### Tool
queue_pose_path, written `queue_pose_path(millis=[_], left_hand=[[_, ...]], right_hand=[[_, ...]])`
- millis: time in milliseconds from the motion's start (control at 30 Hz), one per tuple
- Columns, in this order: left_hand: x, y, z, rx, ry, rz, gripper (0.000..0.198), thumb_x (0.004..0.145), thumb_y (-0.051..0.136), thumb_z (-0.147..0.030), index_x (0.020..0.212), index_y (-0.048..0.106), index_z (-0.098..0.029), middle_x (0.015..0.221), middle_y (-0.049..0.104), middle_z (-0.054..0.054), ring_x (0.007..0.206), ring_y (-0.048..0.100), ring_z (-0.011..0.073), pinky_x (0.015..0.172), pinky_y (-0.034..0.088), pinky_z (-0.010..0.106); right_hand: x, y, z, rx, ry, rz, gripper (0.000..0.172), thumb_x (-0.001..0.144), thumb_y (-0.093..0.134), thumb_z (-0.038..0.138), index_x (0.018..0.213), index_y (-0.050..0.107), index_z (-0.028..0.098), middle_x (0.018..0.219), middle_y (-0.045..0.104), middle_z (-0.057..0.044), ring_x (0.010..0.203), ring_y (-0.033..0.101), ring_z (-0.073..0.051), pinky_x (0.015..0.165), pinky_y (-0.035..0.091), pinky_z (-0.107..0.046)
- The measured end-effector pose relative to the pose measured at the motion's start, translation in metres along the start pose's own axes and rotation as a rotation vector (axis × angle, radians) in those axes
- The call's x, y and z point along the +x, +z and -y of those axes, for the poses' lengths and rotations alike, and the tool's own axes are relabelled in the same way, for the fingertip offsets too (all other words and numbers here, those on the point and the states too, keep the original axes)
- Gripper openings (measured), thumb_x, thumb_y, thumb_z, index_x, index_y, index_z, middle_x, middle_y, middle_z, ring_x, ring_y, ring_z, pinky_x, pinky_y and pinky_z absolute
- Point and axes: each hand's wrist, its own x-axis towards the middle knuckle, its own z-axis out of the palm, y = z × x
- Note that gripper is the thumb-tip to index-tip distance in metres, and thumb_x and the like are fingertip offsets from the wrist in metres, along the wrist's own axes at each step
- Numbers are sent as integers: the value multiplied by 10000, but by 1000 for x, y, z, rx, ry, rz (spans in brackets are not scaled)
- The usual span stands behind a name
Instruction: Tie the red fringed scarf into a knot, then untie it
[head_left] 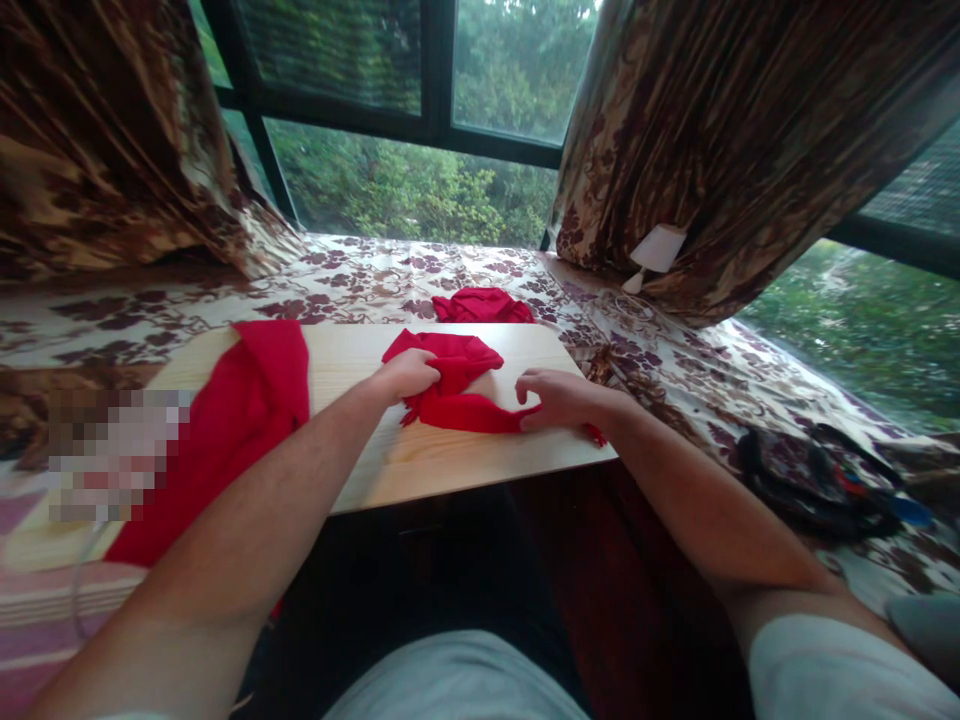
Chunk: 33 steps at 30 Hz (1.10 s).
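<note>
A red scarf with fringed ends lies partly bunched on a pale wooden table. My left hand is closed on the bunched part, fingers pressed into the cloth. One flat strip runs from there toward the right. Over that strip, my right hand is curved with thumb and fingers apart. It touches or nearly touches the cloth; which, I cannot tell. A bit of fringe shows below my right wrist.
Another red cloth drapes over the table's left side, and a red heap lies behind the table on the floral cover. A small white lamp stands by the right curtain. A dark bag sits at right.
</note>
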Motion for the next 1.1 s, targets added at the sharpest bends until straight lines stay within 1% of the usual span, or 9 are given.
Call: queue_pose_path(millis=[67, 200, 333, 433, 600, 800, 900, 1000, 1100], left_hand=[[0, 1, -1, -15, -1, -6, 242, 623, 526, -148, 793, 698, -146, 672, 677, 49, 534, 602, 155, 437, 383, 219], [-4, 2, -4, -100, -20, -16, 202, 623, 520, -137, 758, 670, -147, 629, 648, 31, 511, 582, 142, 432, 378, 212], [-11, 1, -10, -210, -58, -11, 156, 631, 518, -130, 731, 637, -149, 583, 616, 17, 469, 547, 134, 420, 373, 213], [-15, 0, -15, -260, -66, 8, 142, 619, 516, -118, 707, 624, -147, 552, 592, 10, 434, 517, 125, 409, 361, 210], [-16, -2, -19, -326, -91, 33, 148, 596, 521, -112, 700, 618, -155, 542, 574, 3, 443, 523, 132, 427, 368, 217], [-15, -1, -17, -409, -87, 52, 136, 605, 539, -143, 712, 621, -163, 629, 628, 25, 579, 614, 164, 533, 452, 237], [-21, -1, -18, -298, -13, 38, 137, 679, 609, -254, 781, 637, -167, 703, 660, 37, 652, 640, 180, 559, 462, 244], [-31, 4, -20, 32, 97, -31, 337, 630, 754, -368, 883, 653, -171, 785, 686, 52, 711, 646, 205, 576, 454, 259], [-38, 14, -16, 229, 205, -134, 321, 647, 749, -312, 923, 663, -172, 827, 694, 61, 752, 649, 220, 646, 469, 286]], right_hand=[[9, 12, 10, 154, 3, 1, 374, 814, 699, 492, 1043, 666, 197, 1031, 699, -75, 912, 633, -205, 761, 440, -258], [33, 33, 36, 360, 67, -46, 339, 896, 603, 439, 1089, 661, 166, 941, 714, -48, 770, 617, -162, 680, 428, -243], [49, 37, 56, 487, 34, 15, 281, 816, 687, 381, 967, 715, 146, 824, 700, -17, 730, 602, -162, 675, 431, -250], [54, 32, 62, 530, 25, 0, 254, 743, 737, 301, 933, 711, 135, 801, 685, -7, 691, 579, -149, 645, 427, -248], [61, 24, 53, 320, -46, -10, 287, 724, 753, 245, 979, 674, 139, 864, 691, -25, 713, 580, -156, 642, 411, -250], [61, 29, 40, -100, 31, -233, 244, 889, 628, 310, 1105, 629, 199, 1128, 699, -101, 986, 660, -257, 767, 443, -297], [61, 40, 42, -120, 63, -222, 284, 898, 634, 370, 1130, 618, 207, 1153, 704, -97, 1011, 670, -263, 789, 456, -302], [63, 51, 42, -90, 123, -237, 316, 918, 606, 409, 1155, 617, 200, 1139, 716, -96, 980, 684, -257, 781, 461, -302], [66, 58, 36, -66, 110, -203, 301, 931, 583, 418, 1111, 661, 189, 1111, 725, -103, 985, 685, -253, 799, 458, -296]])
